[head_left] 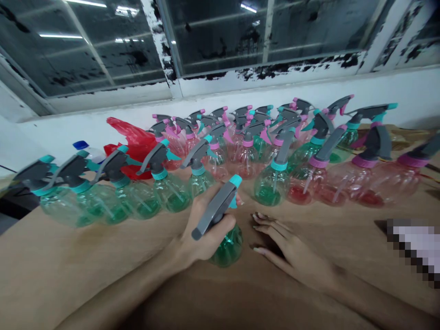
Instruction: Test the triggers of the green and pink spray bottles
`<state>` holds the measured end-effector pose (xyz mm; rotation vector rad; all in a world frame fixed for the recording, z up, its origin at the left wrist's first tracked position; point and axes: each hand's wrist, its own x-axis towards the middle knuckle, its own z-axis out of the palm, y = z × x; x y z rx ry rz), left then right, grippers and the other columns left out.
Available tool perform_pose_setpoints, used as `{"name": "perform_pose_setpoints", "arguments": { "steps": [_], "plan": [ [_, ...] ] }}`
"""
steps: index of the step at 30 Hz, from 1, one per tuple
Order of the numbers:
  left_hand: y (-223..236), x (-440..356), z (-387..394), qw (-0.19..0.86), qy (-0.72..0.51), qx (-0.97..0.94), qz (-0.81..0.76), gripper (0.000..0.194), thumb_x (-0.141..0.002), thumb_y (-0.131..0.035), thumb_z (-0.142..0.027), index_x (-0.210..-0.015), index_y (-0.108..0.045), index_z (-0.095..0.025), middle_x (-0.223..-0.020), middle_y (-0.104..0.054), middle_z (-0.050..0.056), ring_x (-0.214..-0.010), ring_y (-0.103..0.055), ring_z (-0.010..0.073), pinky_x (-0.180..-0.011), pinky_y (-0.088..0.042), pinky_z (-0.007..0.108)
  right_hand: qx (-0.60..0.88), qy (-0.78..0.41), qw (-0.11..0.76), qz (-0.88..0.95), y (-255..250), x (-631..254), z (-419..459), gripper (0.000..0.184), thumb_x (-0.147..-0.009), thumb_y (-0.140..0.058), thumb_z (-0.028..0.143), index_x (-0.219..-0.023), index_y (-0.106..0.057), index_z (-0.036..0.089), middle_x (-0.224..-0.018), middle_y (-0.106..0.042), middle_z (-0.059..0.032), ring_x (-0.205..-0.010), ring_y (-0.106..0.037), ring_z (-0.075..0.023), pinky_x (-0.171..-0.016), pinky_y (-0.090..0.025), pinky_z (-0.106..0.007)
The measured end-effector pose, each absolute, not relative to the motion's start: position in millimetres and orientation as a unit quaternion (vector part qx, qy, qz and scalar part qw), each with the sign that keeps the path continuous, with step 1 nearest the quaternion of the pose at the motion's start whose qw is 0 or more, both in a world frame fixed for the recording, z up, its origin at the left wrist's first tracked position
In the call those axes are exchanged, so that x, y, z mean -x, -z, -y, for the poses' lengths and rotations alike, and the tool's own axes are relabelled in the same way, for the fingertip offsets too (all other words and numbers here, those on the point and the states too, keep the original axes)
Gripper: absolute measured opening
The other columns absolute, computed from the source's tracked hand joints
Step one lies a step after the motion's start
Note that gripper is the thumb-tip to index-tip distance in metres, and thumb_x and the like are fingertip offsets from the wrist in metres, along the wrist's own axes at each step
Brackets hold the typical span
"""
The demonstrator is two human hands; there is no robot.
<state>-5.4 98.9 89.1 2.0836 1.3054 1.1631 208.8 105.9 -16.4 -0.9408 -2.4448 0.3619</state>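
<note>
My left hand point(202, 233) is wrapped round the neck of a green spray bottle point(227, 245) with a grey trigger head and teal nozzle, which stands on the brown table point(68, 261). My right hand point(287, 250) lies just right of it, palm down on the table, fingers stretched out and holding nothing. Its fingertips point toward the bottle without clearly touching it.
Several green spray bottles point(172, 190) and pink spray bottles point(319, 183) with grey triggers stand in rows across the back of the table. A red plastic bag point(132, 142) and a blue-capped bottle point(84, 149) sit behind them at the left, under a white wall and window. A blurred patch point(415, 245) is at the right.
</note>
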Motion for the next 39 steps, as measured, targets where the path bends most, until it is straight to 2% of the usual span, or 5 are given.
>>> {"name": "perform_pose_setpoints", "arguments": {
  "steps": [12,19,27,33,39],
  "plan": [
    [-86,-1,-97,0.251,-0.472,-0.699,-0.475,0.030,-0.072,-0.050,-0.015,-0.100,-0.049,-0.026,-0.093,-0.062,0.001,-0.078,-0.062,0.0169,-0.070,-0.050,0.030,0.354,-0.131,0.258,0.889,16,-208,-104,0.042,-0.088,-0.050,0.035,-0.125,-0.045,0.018,-0.132,-0.051,-0.0098,-0.124,-0.044,-0.0217,-0.100,-0.041,-0.043],
    [-84,-7,-96,0.215,-0.484,-0.679,-0.509,0.037,-0.073,-0.057,-0.014,-0.105,-0.045,-0.028,-0.073,-0.052,-0.006,-0.062,-0.057,0.0116,-0.056,-0.047,0.023,0.367,-0.141,0.310,0.866,2,-210,-89,0.040,-0.086,-0.051,0.036,-0.122,-0.045,0.020,-0.117,-0.062,-0.0083,-0.108,-0.058,-0.0205,-0.089,-0.050,-0.039],
    [-75,-16,-80,0.311,-0.467,-0.685,-0.465,0.047,-0.076,-0.066,-0.026,-0.115,-0.040,-0.027,-0.116,-0.056,0.006,-0.095,-0.060,0.0189,-0.084,-0.052,0.036,0.346,-0.159,0.338,0.860,-36,-180,-82,0.061,-0.075,-0.061,0.050,-0.122,-0.043,0.016,-0.117,-0.059,-0.0152,-0.110,-0.054,-0.0292,-0.088,-0.046,-0.047],
    [-75,-15,-76,0.310,-0.457,-0.705,-0.444,0.056,-0.075,-0.066,-0.025,-0.123,-0.038,-0.029,-0.125,-0.052,0.005,-0.116,-0.049,0.0225,-0.098,-0.043,0.040,0.347,-0.186,0.342,0.853,-45,-162,-81,0.053,-0.071,-0.066,0.048,-0.109,-0.050,0.015,-0.105,-0.063,-0.0119,-0.100,-0.056,-0.0292,-0.083,-0.046,-0.047],
    [-48,-3,-87,0.294,-0.505,-0.687,-0.432,0.057,-0.083,-0.052,-0.036,-0.133,-0.026,-0.025,-0.139,-0.034,0.009,-0.126,-0.035,0.0269,-0.105,-0.029,0.046,0.405,-0.081,0.307,0.857,-58,-168,-101,0.041,-0.076,-0.061,0.043,-0.103,-0.051,0.014,-0.097,-0.061,-0.0132,-0.096,-0.055,-0.0313,-0.078,-0.046,-0.047]
  ]
}}
